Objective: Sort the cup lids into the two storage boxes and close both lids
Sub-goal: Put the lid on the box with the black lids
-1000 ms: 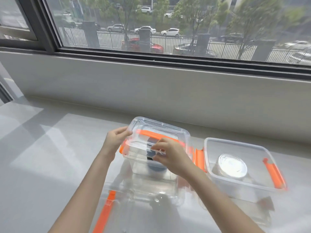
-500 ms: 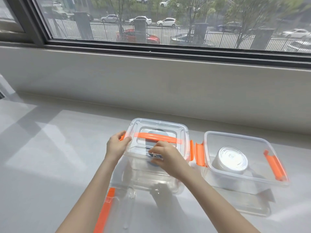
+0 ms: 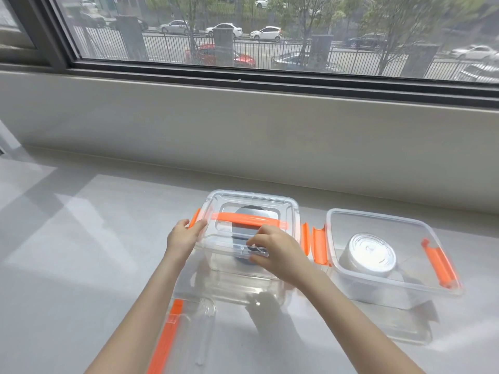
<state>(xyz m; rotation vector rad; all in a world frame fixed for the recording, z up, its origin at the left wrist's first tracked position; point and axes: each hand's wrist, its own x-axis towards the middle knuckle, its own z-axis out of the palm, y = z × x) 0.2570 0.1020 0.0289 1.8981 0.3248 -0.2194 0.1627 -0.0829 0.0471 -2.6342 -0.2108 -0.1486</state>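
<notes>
**Lid seated on left box; right box open**

Left hand point(image 3: 183, 237) at the left end of the clear box lid point(image 3: 252, 209), fingers curled over its edge, just beside the orange side latch point(image 3: 194, 217). Thumb below the rim, fingertips on top; grasping the lid edge.

Right hand point(image 3: 278, 251) on the near edge of the same lid, fingers bent and pinching or pressing the clear rim. Grasping the lid edge; how firm the grip is cannot be told.

Lid lying flat over the left storage box point(image 3: 237, 263), orange handle point(image 3: 248, 219) across its top. Dark round cup lids point(image 3: 249, 215) seen through the clear plastic, inside the box. Orange latch on the box's right end point(image 3: 305, 238) standing out from the wall.

Right storage box point(image 3: 348, 220) just beside the left one, uncovered. Stack of clear cup lids point(image 3: 370, 255) inside, toward its left half. Orange latches at its left end point(image 3: 320, 245) and right end point(image 3: 440, 263), both swung out.

Second clear lid point(image 3: 189, 327) with orange strip lying on the white counter point(image 3: 67, 265), near the viewer, under the left forearm and in front of the left box.

Both boxes set on the counter below a window point(image 3: 270, 31); parked cars and fence outside.
</notes>
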